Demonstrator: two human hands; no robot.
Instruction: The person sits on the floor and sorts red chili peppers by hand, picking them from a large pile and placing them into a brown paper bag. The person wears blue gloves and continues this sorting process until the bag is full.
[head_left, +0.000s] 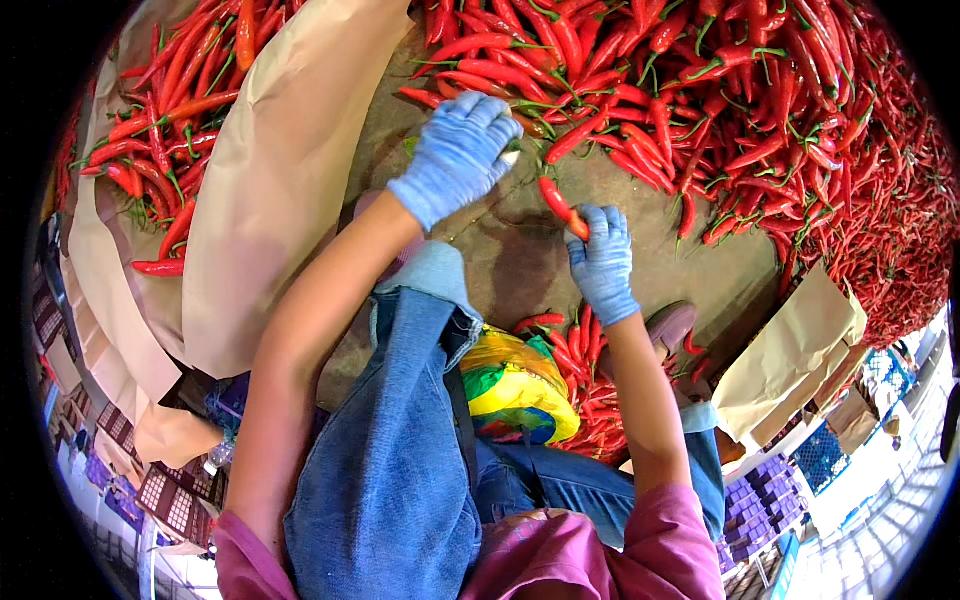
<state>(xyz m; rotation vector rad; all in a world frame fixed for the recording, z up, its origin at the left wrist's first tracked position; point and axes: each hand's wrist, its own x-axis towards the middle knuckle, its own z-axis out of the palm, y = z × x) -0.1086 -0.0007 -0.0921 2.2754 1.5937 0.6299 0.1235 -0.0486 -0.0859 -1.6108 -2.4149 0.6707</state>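
Observation:
Both my hands wear blue knit gloves. My right hand pinches one end of a red chili pepper between thumb and fingers, and its other end points up and left. My left hand is curled low over the brown floor surface, at the near edge of the chili heap. Something small, green and whitish shows by its thumb; whether the hand grips it is not clear. A large heap of red chilies with green stems spreads ahead of both hands and off to the right.
A paper-lined container of red chilies stands at left. Beneath me is a yellow and multicoloured round seat, with more chilies beside it. At right are brown paper and purple crates. Dark crates stand at lower left.

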